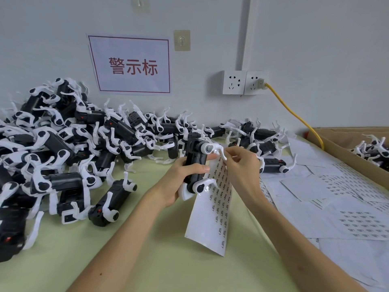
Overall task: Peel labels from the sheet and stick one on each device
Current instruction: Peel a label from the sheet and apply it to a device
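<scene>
Label sheet [212, 209]: held upright near the middle of the view, at 3 o'clock of the held device and touching it. Rows of small dark labels are printed down its right half. Its lower edge hangs just over the table [168, 260].
Held device [194, 165]: a black body with white arms, kept upright above the table. One round white joint is seen at its 12 o'clock end and another at its 6 o'clock end.
Left hand [181, 182]: wrapped round the black body from 9 o'clock, with the thumb laid across the front.
Right hand [242, 163]: brought in from 3 o'clock, its thumb and fingertips pinched together at the sheet's top edge, just beside the device's upper white arm. Whether a single peeled label is caught between them cannot be told.
Device pile [63, 144]: many like devices are heaped on the table from 8 to 12 o'clock, against the wall, with a thinner row carried on toward 1 o'clock.
Loose sheets [336, 197]: spread flat and overlapping from 3 to 5 o'clock, some printed with blocks of labels.
Cardboard box [336, 142]: set at 2 o'clock by the right edge, with more devices [374, 148] seen inside.
Sign [131, 65]: fixed to the wall at 11 o'clock, red-bordered, with red characters.
Sockets [244, 82]: two white plates are mounted at 1 o'clock.
Yellow cable [294, 114]: plugged into the right plate and led down toward the box.
</scene>
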